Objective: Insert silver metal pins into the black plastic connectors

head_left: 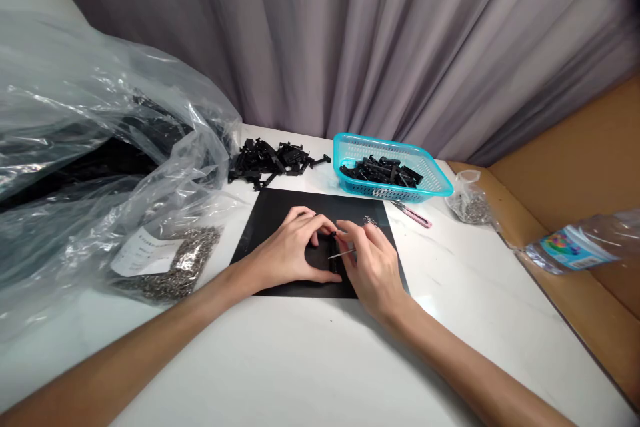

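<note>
Over a black mat (285,213), my left hand (295,247) grips a narrow black plastic part (334,255) lengthwise, thumb at its near end and fingers at its far end. My right hand (370,260) is closed beside it, its fingertips at the far end of the part. A thin metal rod (341,253) sticks out to the left from the right-hand fingers and crosses the part. Whether those fingertips also pinch something small cannot be made out. A little pile of small metal pieces (370,220) lies on the mat just beyond the right hand.
Loose black parts (273,160) are heaped at the back; more fill a blue basket (440,177). A pink-handled cutter (415,215) lies near it. Bags of metal pieces stand left (190,260) and right (473,203). A large plastic bag (190,153), cardboard box (575,147) and bottle (575,250) flank the table.
</note>
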The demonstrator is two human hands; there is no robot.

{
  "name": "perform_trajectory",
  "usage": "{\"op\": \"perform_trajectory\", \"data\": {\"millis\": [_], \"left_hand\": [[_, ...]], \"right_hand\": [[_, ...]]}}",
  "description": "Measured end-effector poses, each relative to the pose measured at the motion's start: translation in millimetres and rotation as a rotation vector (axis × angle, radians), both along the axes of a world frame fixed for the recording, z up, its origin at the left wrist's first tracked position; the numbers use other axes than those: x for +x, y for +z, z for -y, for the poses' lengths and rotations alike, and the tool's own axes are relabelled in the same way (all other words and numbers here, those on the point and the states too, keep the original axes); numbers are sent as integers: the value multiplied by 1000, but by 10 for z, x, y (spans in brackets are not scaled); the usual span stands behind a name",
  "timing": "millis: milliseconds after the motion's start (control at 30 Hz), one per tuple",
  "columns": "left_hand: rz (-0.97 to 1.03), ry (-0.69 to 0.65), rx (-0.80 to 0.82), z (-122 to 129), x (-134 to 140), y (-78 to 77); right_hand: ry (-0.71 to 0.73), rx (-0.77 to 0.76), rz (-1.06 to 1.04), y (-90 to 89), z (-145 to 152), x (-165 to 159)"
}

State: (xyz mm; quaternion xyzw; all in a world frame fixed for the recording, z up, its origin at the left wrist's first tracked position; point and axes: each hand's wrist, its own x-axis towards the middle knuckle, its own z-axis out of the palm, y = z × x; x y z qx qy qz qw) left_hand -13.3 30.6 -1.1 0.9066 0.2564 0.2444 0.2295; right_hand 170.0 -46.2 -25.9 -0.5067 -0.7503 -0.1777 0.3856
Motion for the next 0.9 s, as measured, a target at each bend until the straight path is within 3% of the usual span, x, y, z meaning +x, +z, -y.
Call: {"op": "perform_trajectory", "data": {"millis": [433,733,900], "left_hand": [[-3,44,-15,-33,-4,-29],[-20,37,15,-42,-7,6],[-50,50,15,-38,1,18]], "right_hand": [[121,-85,-5,-32,43,-8],[219,-506,-809,128,-47,124],[264,-627,-969,102,-155,187]]}}
